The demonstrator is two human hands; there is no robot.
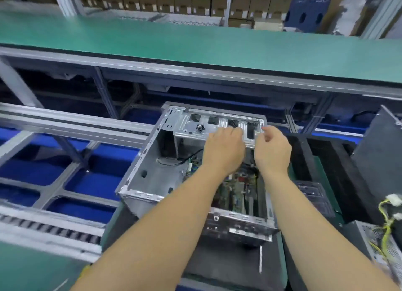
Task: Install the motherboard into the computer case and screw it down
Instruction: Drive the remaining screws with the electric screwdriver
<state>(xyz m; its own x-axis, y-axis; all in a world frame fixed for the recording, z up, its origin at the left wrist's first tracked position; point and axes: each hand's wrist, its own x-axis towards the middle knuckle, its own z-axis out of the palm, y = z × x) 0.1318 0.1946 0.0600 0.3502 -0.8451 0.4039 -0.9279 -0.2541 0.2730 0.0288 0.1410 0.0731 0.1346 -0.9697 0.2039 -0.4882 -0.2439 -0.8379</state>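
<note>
While the motherboard [236, 192] already lies down on the floor of the open computer case [150, 177], both hands are up at the far end of the case, past the board's far edge, so the board sits below and nearer to the person than the fingers. Its long axis appears to run from the person outward, along the length of the case, though only a strip of green board and slots shows between the two forearms.

The left hand [224, 151] reaches over the metal drive bay [195, 125] at the far end, fingers stretched forward and lightly bent, their tips at the bay's edge; whether they press on it or hold anything cannot be told. The right hand [273, 151] hangs just beside it, fingers loosely curled, thumb raised toward the bay's right corner, with nothing visible in its grasp. The two hands are near each other, and neither is clearly closer to the board.

Judging from this, any settling or screwing of the board would call for the hands to come back down and toward the person.

Much is hidden: the forearms cover most of the board, no screws or screwdriver can be made out, and whether the board sits on its mounts cannot be seen. A thin black cable [174, 160] loops inside the case left of the board. Motion blur softens the whole scene. The case rests on a dark mat [217, 260]; beyond it runs a green bench [152, 38], and a power supply with yellow wires [382, 240] is cut off at the right edge.
</note>
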